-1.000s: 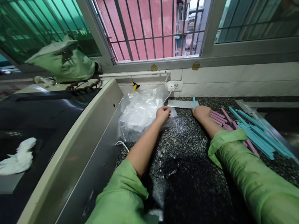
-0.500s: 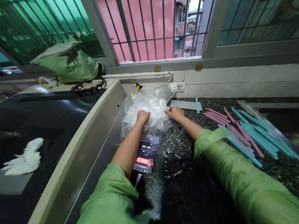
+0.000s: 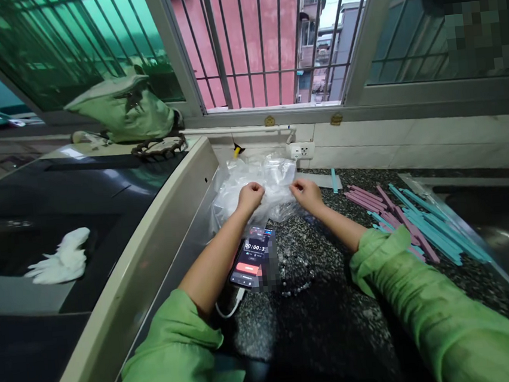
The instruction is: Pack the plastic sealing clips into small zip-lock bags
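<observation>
Crumpled clear plastic bags (image 3: 253,173) lie in a heap against the tiled wall, in the gap beside the stove. My left hand (image 3: 251,196) pinches plastic film at the front of the heap, thumb against fingers. Opposite it, a short way to the right, my right hand (image 3: 307,193) is closed in a similar pinch at the heap's right edge. A stretch of see-through film lies between the two hands. Below my left forearm, a phone (image 3: 248,259) with a lit timer screen rests on the counter, plugged into a white cable (image 3: 233,308).
To the right, pink and turquoise strips (image 3: 429,228) lie beside a metal sink (image 3: 501,233). A beaded loop (image 3: 296,277) sits near the phone. A black-topped stove (image 3: 115,192) with a white glove (image 3: 65,257) stands left. A wall socket (image 3: 301,150) is behind.
Both hands have shifted slightly right, still pinching at the plastic. The camera view has moved a little, and my right forearm now sits farther right. The phone's timer reading has changed.
</observation>
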A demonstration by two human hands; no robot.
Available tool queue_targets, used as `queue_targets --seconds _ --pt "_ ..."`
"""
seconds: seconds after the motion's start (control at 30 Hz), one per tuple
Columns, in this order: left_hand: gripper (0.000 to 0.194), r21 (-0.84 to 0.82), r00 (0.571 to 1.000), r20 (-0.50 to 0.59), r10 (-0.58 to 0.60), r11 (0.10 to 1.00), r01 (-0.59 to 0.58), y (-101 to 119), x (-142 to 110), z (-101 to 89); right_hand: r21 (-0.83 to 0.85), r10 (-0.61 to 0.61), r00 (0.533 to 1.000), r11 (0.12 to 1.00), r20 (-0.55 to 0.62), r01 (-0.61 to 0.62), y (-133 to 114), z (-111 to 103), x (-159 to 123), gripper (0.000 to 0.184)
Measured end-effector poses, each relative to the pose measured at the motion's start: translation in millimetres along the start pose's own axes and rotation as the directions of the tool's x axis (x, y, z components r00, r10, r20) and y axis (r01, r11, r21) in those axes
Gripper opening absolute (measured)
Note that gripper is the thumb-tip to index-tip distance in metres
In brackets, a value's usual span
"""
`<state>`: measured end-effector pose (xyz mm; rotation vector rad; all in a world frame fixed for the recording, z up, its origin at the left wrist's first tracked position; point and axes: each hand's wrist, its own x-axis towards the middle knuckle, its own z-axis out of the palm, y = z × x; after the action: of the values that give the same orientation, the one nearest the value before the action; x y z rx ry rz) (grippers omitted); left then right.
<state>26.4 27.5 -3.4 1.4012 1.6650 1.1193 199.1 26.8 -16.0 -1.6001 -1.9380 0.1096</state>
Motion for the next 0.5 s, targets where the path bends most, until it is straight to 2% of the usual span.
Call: queue_targets --seconds 0.13,0.27,0.4,0.5 --pt "0.008 -0.106 0.997 0.005 0.078 0.991 -0.077 13.9 -32.5 9.7 0.109 -0.039 0.994 0.993 -0.099 0.049 12.8 -21.6 -31.7 0.021" --pt "0.012 -0.301 0.990 0.045 0.136 0.946 -0.117 24.9 -73.7 29.6 0.274 -0.021 0.979 0.959 -0.203 0.077 27.0 -39.2 -69.7 0.020" --pt "0.010 -0.510 0.975 0.112 0.190 0.853 -0.108 27.8 -116.6 48.1 0.346 0.005 0.978 0.936 -0.208 0.069 37.9 -57.2 -117.8 0.022" --pt "0.005 -0.634 0.956 0.173 0.237 0.770 -0.076 23.0 -142.5 53.5 0.375 0.002 0.987 0.925 -0.163 0.060 47.8 -72.1 -153.7 0.021"
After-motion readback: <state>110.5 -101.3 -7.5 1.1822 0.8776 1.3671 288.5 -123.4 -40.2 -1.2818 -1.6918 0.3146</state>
